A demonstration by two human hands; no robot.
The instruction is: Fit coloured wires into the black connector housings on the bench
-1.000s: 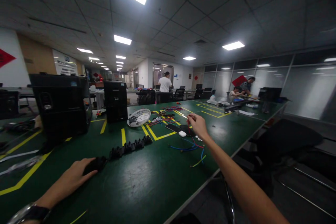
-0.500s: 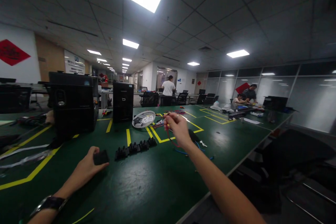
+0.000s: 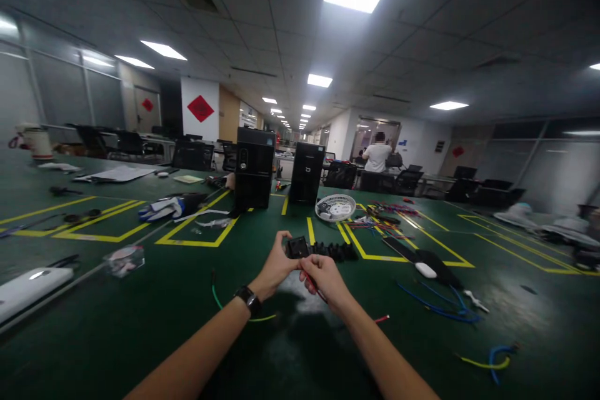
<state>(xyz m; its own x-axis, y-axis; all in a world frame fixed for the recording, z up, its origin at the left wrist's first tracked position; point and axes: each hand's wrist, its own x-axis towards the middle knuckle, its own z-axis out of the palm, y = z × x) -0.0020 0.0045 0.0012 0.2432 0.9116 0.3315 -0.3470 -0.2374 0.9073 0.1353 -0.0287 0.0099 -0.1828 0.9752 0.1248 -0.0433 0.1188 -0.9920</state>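
My left hand (image 3: 275, 264), with a dark watch on its wrist, grips a small black block-shaped part (image 3: 297, 247) between thumb and fingers. My right hand (image 3: 323, 276) is closed on a red wire (image 3: 315, 286) and meets the near side of the block. Whether the wire's tip enters the block is hidden by the fingers. Just behind the hands a row of black parts (image 3: 335, 251) lies on the green table. A green wire (image 3: 216, 294) rests left of my forearms, and blue wires (image 3: 435, 306) lie to the right.
Two black computer towers (image 3: 255, 169) stand at the back, with a white basket (image 3: 335, 207) beside them. Gloves (image 3: 164, 207) and a plastic bag (image 3: 124, 260) lie left. A black mat with a white mouse (image 3: 425, 270) is right. A person (image 3: 376, 156) stands far behind.
My hands have come together: the left has raised the black block and the right has brought the red wire down to it. The view has swung left.
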